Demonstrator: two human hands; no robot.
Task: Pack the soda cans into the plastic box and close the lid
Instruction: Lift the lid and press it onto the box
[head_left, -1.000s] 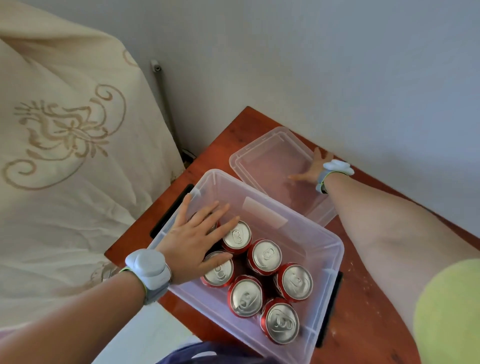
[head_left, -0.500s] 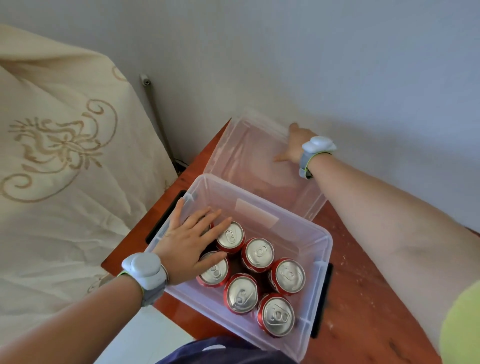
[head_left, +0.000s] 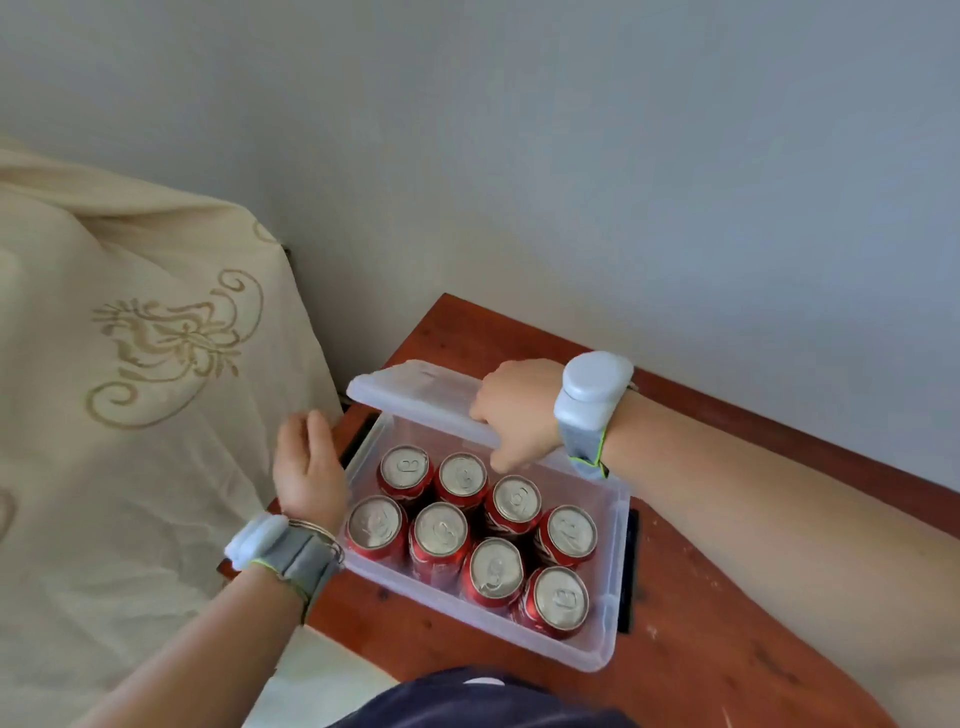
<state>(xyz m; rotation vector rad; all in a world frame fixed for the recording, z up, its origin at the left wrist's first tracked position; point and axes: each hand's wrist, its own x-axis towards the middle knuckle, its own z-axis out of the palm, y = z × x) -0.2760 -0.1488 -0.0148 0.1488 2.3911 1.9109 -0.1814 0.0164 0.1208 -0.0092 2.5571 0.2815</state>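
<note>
Several red soda cans (head_left: 470, 530) with silver tops stand upright in two rows inside the clear plastic box (head_left: 610, 577) on the wooden table. My right hand (head_left: 514, 410) grips the clear lid (head_left: 415, 397) by its right end and holds it tilted over the box's far edge. My left hand (head_left: 306, 467) hovers just left of the box's left wall, fingers apart, holding nothing. Both wrists carry grey bands with white pods.
The red-brown wooden table (head_left: 691, 644) stands against a pale wall (head_left: 571, 182). A cream bed cover with gold embroidery (head_left: 130, 415) lies close on the left. Black latches (head_left: 628, 571) sit on the box's sides. Dark clothing (head_left: 467, 701) shows at the bottom edge.
My right hand lifted the lid off the table behind the box and brought it over the box's far edge. My left hand left the cans and moved outside the box's left wall.
</note>
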